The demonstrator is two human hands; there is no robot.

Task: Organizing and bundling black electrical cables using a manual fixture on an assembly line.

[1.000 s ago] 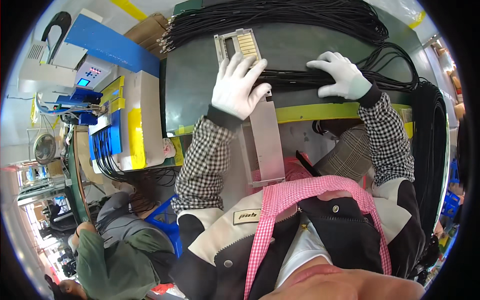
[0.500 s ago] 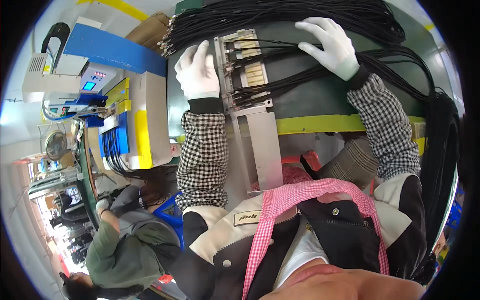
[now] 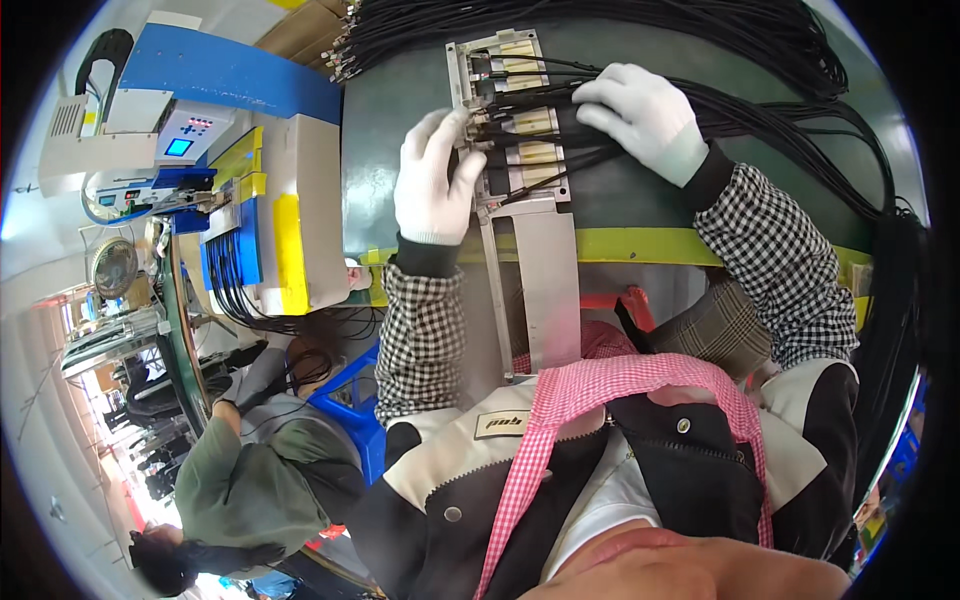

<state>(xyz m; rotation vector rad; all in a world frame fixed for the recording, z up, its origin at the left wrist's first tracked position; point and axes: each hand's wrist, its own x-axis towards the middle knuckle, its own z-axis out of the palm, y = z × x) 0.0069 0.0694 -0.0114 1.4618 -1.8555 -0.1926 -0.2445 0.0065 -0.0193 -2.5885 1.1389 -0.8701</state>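
A grey metal fixture (image 3: 510, 110) with several tan slots lies on the dark green bench (image 3: 400, 120). Black cables (image 3: 780, 130) run from its slots off to the right. My left hand (image 3: 432, 185), in a white glove, grips the fixture's left edge, fingertips at the cable ends plugged in there. My right hand (image 3: 640, 115), also gloved, lies curled over the cable bundle just right of the slots. A long metal plate (image 3: 545, 290) extends from the fixture toward my body.
A thick coil of black cables (image 3: 600, 25) fills the bench's far side and hangs down the right. A white, blue and yellow machine (image 3: 270, 200) stands left. A seated co-worker in a green jacket (image 3: 250, 480) is at lower left, beside a blue stool (image 3: 355, 400).
Both hands have closed in on the fixture: the left from beside it onto its edge, the right from the far cable pile down onto the cables by the slots.
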